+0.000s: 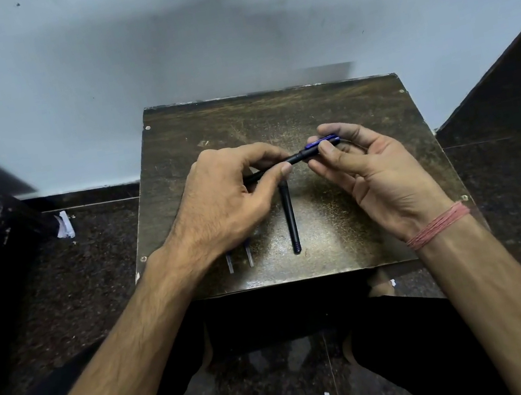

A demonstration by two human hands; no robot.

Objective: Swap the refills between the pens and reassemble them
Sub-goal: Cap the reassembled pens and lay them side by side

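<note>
A black pen [294, 158] is held in the air over the middle of the table [323, 109], lying almost level from left to right. Its right end carries a blue cap with a clip [322, 142]. The left hand [228, 199] grips the left part of the pen, with the thumb and the curled fingers closed on the barrel. The right hand [368, 167] pinches the blue cap end between the thumb and the first fingers, while its other fingers are loosely spread with the palm up.

Just under the held pen, a second black pen barrel [290, 218] lies on the table, pointing toward the person, its near end threaded. To the left of it, partly hidden under the left wrist, the ends of two thin pale refills [239, 261] lie side by side near the front edge of the table.

A pink thread band [438, 225] goes around the right wrist. The table is a small, worn dark board standing on a dark speckled floor [89, 262] against a pale wall [222, 30]. Some small pieces of white paper [65, 225] lie on the floor to the left.
</note>
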